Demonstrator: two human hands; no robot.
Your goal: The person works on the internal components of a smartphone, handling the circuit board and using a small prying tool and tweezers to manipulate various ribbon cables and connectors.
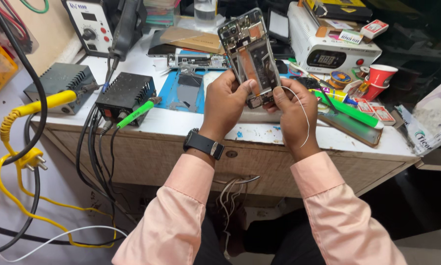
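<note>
An opened phone (250,54) with its back cover off shows its circuit boards and an orange strip. It stands upright above the workbench. My left hand (225,100) grips its lower left side, thumb on the inner frame. My right hand (291,105) pinches the bottom edge of the phone. A thin white wire (304,115) loops over the back of my right hand. A black watch (204,144) sits on my left wrist.
The white workbench (171,122) carries a blue mat (181,93), two black boxes with yellow and green handled irons (125,95), a white station (90,24), a white heater box (328,46), red cups (380,76) and a green tool (350,110). Cables hang at the left.
</note>
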